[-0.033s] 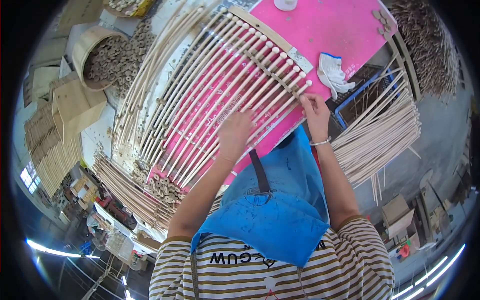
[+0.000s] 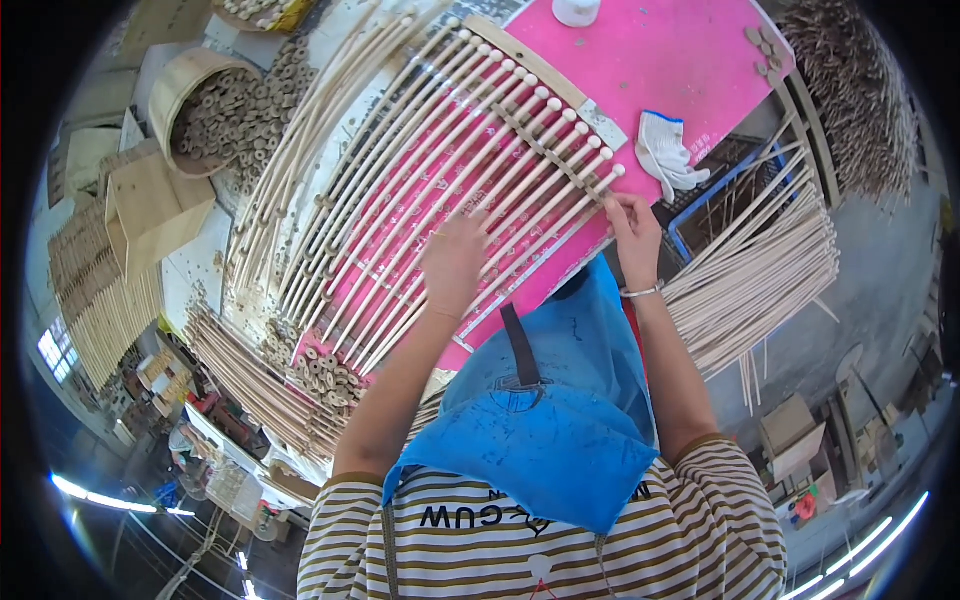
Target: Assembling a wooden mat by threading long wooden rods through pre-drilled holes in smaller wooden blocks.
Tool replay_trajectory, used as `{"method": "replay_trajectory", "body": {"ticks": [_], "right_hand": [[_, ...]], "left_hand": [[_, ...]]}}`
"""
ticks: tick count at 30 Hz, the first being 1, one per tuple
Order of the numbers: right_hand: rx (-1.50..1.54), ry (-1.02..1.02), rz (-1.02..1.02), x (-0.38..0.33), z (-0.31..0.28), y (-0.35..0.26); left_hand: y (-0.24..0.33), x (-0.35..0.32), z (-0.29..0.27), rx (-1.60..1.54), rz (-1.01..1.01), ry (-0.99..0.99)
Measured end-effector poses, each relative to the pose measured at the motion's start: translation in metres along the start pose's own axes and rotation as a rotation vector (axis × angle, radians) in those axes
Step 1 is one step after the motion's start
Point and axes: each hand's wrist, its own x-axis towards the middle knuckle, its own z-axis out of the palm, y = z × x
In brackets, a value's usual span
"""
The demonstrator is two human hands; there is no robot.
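Your right hand had thumb and fingertips nearly together at the brown strip's near right end; hold could not be told. Your left hand, part-curled, was over the ball-tipped rods, grip hidden. Rods lay across the pink sheet, tips far.

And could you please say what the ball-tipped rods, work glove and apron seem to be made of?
Ball-tipped rods: probably bare wood, pale tan and matte.
Work glove: likely knitted cotton, white and matte, soft and crumpled.
Apron: perhaps coated fabric or plastic sheet, blue, slightly glossy, in stiff-looking folds.
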Motion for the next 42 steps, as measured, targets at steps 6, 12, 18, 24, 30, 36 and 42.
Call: {"method": "replay_trajectory", "body": {"ticks": [6, 12, 18, 24, 30, 36, 42], "right_hand": [[0.002, -0.111, 0.01, -0.017, -0.018, -0.011], [-0.063, -0.169, -0.023, -0.028, -0.019, -0.027], [-0.118, -0.227, -0.078, -0.037, -0.011, -0.044], [-0.302, -0.377, -0.271, -0.044, 0.018, -0.065], [0.266, -0.738, 0.167, -0.072, 0.118, -0.128], [0.299, -0.747, 0.214, -0.083, 0.146, -0.133], [0.293, -0.663, 0.14, -0.061, 0.135, -0.154]], "left_hand": [[-0.083, 0.006, -0.017, 0.168, -0.181, 0.074], [-0.102, 0.011, -0.001, 0.222, -0.227, 0.133], [-0.113, 0.017, -0.002, 0.306, -0.277, 0.109], [-0.118, 0.005, -0.039, 0.276, -0.234, 0.165], [-0.062, -0.044, -0.104, 0.047, -0.078, 0.21], [-0.043, -0.113, -0.147, -0.087, -0.164, 0.185], [-0.083, -0.202, -0.186, -0.252, -0.486, 0.082]]}}
